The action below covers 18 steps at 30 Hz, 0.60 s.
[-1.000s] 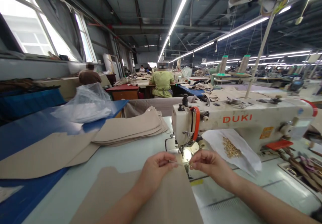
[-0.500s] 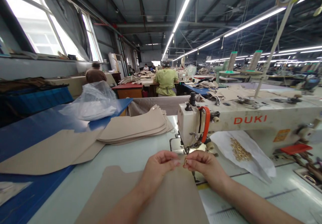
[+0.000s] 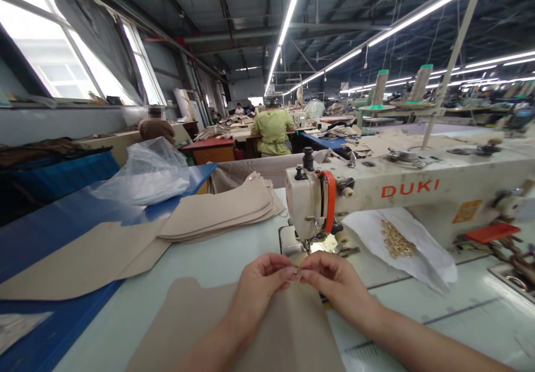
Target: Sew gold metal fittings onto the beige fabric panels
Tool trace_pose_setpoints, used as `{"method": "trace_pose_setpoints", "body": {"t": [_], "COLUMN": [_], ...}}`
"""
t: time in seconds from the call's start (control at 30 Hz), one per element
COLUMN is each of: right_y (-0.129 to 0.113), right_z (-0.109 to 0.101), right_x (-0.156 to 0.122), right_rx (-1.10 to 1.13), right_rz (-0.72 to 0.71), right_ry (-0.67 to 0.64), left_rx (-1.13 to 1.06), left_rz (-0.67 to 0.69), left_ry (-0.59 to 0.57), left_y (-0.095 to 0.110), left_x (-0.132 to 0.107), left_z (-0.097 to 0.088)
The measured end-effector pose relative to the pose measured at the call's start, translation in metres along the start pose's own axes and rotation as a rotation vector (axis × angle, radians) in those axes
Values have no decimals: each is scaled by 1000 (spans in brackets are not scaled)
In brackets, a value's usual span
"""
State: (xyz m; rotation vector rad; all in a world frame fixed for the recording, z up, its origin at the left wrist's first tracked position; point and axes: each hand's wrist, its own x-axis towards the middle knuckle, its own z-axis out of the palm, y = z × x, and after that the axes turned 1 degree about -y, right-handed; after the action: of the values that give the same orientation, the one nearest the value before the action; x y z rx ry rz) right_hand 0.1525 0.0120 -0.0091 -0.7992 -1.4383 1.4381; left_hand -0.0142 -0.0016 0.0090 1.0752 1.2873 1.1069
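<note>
My left hand and my right hand meet fingertip to fingertip just in front of the needle of the white sewing machine. Both are pinched together on a small metal piece over the top edge of a beige fabric panel lying on the table. The small piece is too tiny to name. A pile of small gold metal parts lies on white paper to the right of the needle.
A stack of beige cut panels lies behind on the left, with a larger beige piece and a clear plastic bag on the blue surface. Other people sit at tables far ahead. Thread stand pole rises behind the machine.
My two hands have come together, from a small gap to touching fingertips, and drifted slightly toward me. The view has shifted a little.
</note>
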Motion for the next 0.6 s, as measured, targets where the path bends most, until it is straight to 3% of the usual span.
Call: {"method": "trace_pose_setpoints", "body": {"t": [0.13, 0.23, 0.33, 0.6], "right_y": [3, 4, 4, 2], "right_z": [0, -3, -4, -1], "right_x": [4, 7, 7, 4], "right_rx": [64, 124, 147, 179], "right_rz": [60, 91, 98, 79], "right_ry": [-30, -25, -18, -89], "left_rx": [65, -25, -97, -31], "left_rz": [19, -32, -84, -113], "left_ry": [1, -15, -81, -220], "left_y": [2, 4, 6, 4], "left_x": [-1, -3, -5, -3], "left_z": [2, 3, 4, 2]}}
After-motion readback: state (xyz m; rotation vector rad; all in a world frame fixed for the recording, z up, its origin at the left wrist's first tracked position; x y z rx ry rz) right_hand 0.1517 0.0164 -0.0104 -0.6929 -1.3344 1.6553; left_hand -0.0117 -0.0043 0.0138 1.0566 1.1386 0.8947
